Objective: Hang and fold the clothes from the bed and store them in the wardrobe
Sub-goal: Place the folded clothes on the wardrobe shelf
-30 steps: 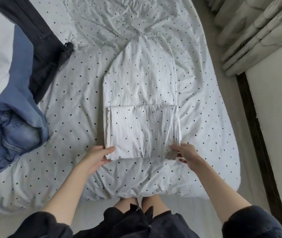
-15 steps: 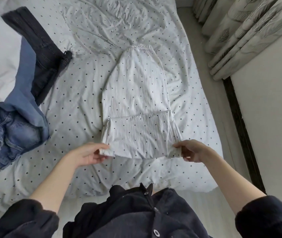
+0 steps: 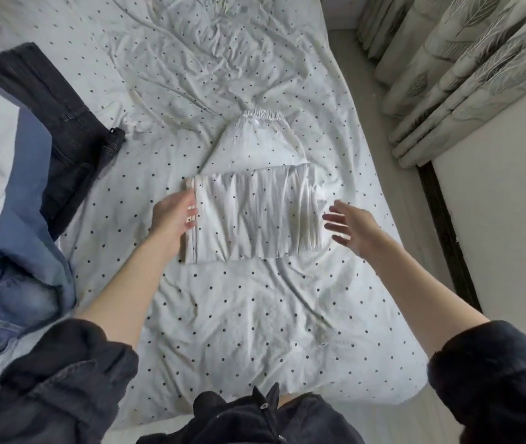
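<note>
So we're mid-fold on the wide bed with its white black-dotted sheet (image 3: 239,315), which fills most of the view. Over on the left edge sits a pile still to do: a dark denim piece (image 3: 63,123), a plain blue garment (image 3: 31,174) and some washed blue jeans (image 3: 5,293). Pale leaf-print curtains (image 3: 463,75) hang off to the right.

The one we're working on is the white dotted garment with an elastic waistband (image 3: 255,209), lying in the middle of the bed with its lower part doubled up over itself and the waistband end still sticking out beyond the fold. Our left hand (image 3: 175,216) is flat against the left edge of the folded bundle, fingers straight, not gripping. Our right hand (image 3: 348,225) is spread and holding nothing, just beside the right edge, seemingly not touching it.

Next move, we reckon: another fold to take in that waistband end, then off to the wardrobe, which isn't in view.
</note>
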A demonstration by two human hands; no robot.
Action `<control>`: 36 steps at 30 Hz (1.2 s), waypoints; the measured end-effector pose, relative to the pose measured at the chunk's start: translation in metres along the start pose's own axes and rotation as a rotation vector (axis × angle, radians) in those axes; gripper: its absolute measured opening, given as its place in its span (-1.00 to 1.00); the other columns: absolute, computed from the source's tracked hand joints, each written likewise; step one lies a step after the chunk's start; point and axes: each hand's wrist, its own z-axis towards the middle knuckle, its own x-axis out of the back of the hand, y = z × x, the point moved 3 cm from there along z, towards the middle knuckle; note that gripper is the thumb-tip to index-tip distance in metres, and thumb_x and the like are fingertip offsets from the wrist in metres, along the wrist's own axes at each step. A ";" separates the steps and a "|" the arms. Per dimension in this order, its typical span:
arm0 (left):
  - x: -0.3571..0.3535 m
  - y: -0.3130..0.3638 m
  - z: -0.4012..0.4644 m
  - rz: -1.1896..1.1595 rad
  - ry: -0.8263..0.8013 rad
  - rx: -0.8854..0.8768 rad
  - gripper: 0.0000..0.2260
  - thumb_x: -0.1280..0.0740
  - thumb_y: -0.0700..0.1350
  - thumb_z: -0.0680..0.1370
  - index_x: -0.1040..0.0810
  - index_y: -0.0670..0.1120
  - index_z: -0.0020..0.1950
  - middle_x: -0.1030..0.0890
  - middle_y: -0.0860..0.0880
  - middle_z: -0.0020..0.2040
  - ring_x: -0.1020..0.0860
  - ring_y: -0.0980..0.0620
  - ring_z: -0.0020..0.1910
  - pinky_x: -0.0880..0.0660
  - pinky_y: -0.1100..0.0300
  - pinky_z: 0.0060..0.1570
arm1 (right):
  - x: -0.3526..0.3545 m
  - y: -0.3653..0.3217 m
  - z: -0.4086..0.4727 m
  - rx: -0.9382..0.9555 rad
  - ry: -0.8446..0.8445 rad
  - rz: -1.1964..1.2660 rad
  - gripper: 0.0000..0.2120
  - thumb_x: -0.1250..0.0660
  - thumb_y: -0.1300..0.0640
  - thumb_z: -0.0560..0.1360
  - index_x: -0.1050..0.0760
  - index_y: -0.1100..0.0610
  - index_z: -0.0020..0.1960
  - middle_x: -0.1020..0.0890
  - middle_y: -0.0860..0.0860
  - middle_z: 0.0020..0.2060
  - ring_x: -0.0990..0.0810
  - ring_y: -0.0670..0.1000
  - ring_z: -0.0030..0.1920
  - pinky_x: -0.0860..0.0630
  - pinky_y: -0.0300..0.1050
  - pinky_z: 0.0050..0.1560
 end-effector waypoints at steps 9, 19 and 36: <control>0.036 -0.081 0.023 0.261 -0.074 0.055 -0.90 -0.34 -0.19 0.54 -0.56 -0.01 -0.13 -0.65 0.02 -0.14 -0.58 0.04 -0.14 -0.50 0.16 -0.05 | -0.004 0.059 0.056 -0.078 -0.020 -0.329 -0.52 -0.34 -0.13 0.47 -0.44 0.22 0.20 -0.50 0.08 0.20 -0.44 0.09 0.24 -0.35 0.03 0.09; 0.008 -0.069 0.032 0.425 -0.145 0.158 -0.58 -0.46 -0.09 0.46 -0.48 -0.24 0.23 -0.56 -0.12 0.17 -0.51 -0.07 0.17 -0.44 0.04 0.19 | -0.019 0.055 0.058 -0.103 0.111 -0.105 -0.87 -0.43 0.20 0.44 -0.49 0.21 -0.14 -0.58 0.05 -0.19 -0.54 0.02 -0.11 -0.53 -0.11 -0.13; 0.061 -0.091 -0.096 0.246 -0.517 0.527 -0.51 -0.47 -0.23 0.28 -0.52 -0.26 0.20 -0.63 -0.23 0.11 -0.58 -0.16 0.13 -0.51 -0.03 0.14 | 0.050 0.113 -0.072 -0.443 -0.144 -0.199 -0.86 -0.44 0.28 0.40 -0.51 0.22 -0.10 -0.53 0.07 -0.33 -0.44 -0.03 -0.37 -0.36 -0.21 -0.43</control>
